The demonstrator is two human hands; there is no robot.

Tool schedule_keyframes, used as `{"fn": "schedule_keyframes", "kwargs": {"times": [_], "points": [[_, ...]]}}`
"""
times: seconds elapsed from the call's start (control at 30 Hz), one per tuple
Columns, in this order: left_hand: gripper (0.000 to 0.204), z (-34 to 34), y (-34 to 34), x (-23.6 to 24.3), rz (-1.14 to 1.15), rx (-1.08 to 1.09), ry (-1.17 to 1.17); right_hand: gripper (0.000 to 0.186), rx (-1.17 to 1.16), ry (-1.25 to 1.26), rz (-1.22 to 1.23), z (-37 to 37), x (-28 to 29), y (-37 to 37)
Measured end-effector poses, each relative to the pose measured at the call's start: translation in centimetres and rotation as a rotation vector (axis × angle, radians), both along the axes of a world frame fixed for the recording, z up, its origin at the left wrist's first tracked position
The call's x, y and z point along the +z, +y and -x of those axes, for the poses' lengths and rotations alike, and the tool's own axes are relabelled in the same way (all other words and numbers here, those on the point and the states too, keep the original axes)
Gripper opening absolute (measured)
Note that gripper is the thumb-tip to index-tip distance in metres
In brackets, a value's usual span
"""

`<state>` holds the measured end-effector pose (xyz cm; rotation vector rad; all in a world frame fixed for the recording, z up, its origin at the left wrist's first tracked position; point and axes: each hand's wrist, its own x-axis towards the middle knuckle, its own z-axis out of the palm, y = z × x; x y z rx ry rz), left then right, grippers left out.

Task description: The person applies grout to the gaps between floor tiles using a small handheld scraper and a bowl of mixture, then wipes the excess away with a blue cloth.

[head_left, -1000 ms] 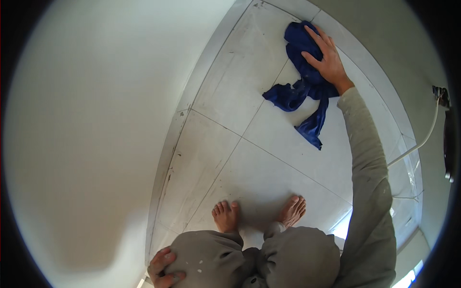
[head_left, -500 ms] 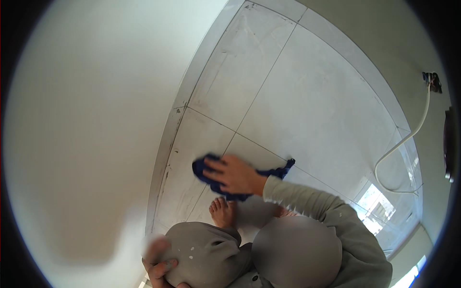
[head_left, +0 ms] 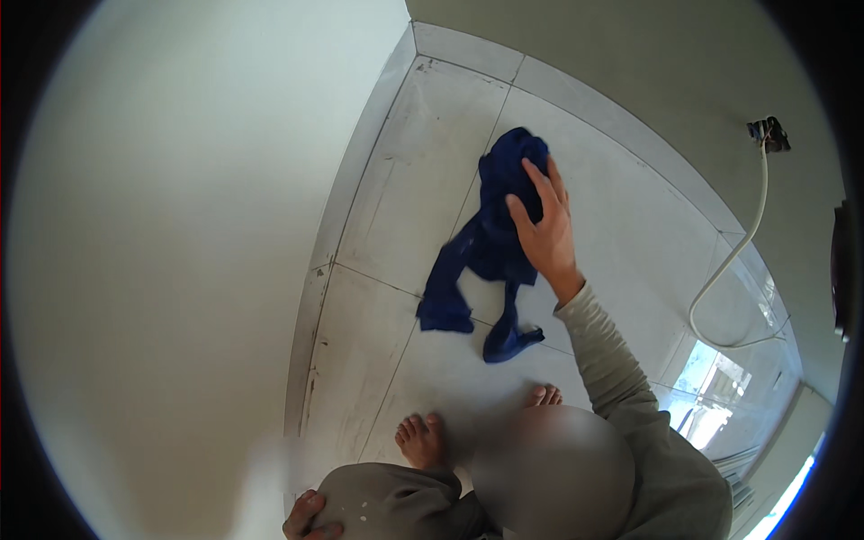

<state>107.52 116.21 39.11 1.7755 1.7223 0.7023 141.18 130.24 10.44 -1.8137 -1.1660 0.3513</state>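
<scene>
A dark blue cloth (head_left: pixel 499 220) lies crumpled on the pale tiled floor, with two narrow tails trailing toward my bare feet. On its far right part rests my right hand (head_left: pixel 547 225), fingers spread and stretched out, not closed around the fabric. The right arm reaches forward in a grey-green sleeve. At the lower left, my left hand (head_left: pixel 310 517) lies against my left knee (head_left: pixel 387 495), its fingers apart and holding no object; part of it is cut off by the frame edge.
A plain white wall (head_left: pixel 207 252) rises close on my left, with a smudged tile skirting (head_left: pixel 317 297) along its foot. From an open wall box (head_left: pixel 768 133) on the right, a white cable (head_left: pixel 751 225) hangs down to the floor. Bright light reflects off the tiles at right.
My right hand has swept forward and to the right across the floor. The blue cloth moved with it and is more spread out. My left hand stays at the knee.
</scene>
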Motion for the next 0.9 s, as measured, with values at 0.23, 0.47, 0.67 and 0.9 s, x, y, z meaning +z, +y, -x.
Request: {"fn": "schedule_keyframes", "kwargs": {"times": [0.23, 0.47, 0.67, 0.9], "points": [[0.053, -0.3, 1.5, -0.3, 0.036, -0.059, 0.020, 0.072, 0.055, -0.335, 0.070, -2.1, -2.4, 6.0], [0.053, 0.3, 2.6, -1.3, 0.081, -0.088, -0.022, 0.059, 0.272, -0.437, -0.065, -4.8, -4.9, 21.0], [0.053, 0.3, 3.5, -1.9, 0.070, -0.059, -0.118, 0.053, 0.450, -0.447, -0.088, -2.8, -4.3, 23.7], [0.054, 0.7, 4.1, -1.6, 0.103, -0.101, -0.087, 0.055, 0.573, -0.345, -0.023, 8.5, -3.5, 13.3]]}}
